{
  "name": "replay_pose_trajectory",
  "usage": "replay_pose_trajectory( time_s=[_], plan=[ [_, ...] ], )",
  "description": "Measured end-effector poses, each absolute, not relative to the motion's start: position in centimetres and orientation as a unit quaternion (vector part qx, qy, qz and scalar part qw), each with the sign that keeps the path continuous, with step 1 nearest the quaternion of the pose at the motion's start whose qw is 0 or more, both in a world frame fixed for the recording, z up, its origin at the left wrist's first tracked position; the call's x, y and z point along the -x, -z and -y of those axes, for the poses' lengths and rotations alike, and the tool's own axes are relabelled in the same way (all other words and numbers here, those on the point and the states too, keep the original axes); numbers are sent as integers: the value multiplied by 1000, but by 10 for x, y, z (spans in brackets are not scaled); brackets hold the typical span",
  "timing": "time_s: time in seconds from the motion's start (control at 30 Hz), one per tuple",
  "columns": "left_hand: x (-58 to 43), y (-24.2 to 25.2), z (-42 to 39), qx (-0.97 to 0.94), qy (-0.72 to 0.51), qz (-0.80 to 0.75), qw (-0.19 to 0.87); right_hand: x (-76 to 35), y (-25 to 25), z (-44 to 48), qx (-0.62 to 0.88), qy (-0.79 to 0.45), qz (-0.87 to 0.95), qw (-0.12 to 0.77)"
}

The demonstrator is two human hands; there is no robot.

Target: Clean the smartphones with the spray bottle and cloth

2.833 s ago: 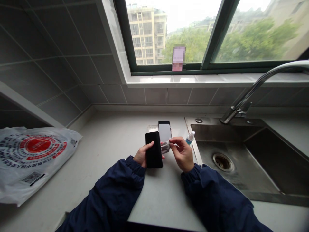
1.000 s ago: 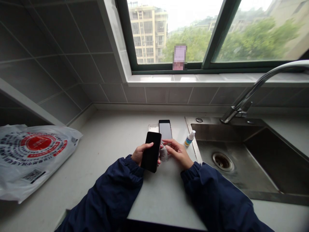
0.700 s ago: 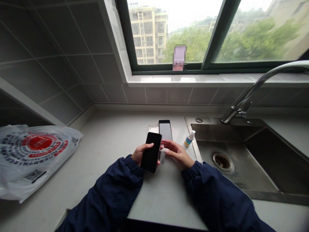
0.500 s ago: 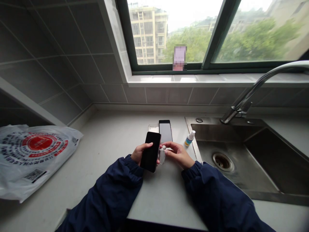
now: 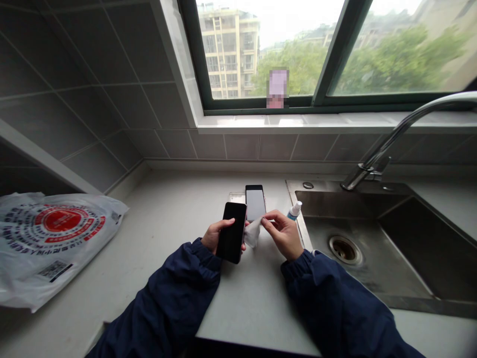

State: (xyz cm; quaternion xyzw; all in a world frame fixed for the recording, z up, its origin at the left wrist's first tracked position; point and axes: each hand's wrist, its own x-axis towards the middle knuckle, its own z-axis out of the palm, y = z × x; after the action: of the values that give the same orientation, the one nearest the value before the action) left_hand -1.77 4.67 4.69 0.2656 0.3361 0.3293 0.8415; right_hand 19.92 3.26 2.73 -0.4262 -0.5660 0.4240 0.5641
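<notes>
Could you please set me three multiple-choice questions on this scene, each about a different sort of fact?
1. Where does the small spray bottle stand? A on the windowsill; B on the counter beside the sink; C in the plastic bag.
2. What colour are the sleeves? A red; B navy blue; C green.
3. How does the phone beyond the hands lie? A flat, screen up; B on its edge; C face down.

Answers: 1 B, it stands by the sink's rim; 2 B, both sleeves look dark navy; 3 A, its glass screen shows.
</notes>
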Motion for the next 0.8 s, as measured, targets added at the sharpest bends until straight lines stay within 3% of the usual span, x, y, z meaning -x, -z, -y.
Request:
replay_pose_trajectory(
  time_s=[0.57,0.8],
  plan=[
    [20,-46,-50,-264,-329,-340,840,-201,-35,-31,472,-399,499,608],
    [20,-47,-52,-238,-336,-351,841,-200,-38,-28,490,-436,476,586]
  ],
)
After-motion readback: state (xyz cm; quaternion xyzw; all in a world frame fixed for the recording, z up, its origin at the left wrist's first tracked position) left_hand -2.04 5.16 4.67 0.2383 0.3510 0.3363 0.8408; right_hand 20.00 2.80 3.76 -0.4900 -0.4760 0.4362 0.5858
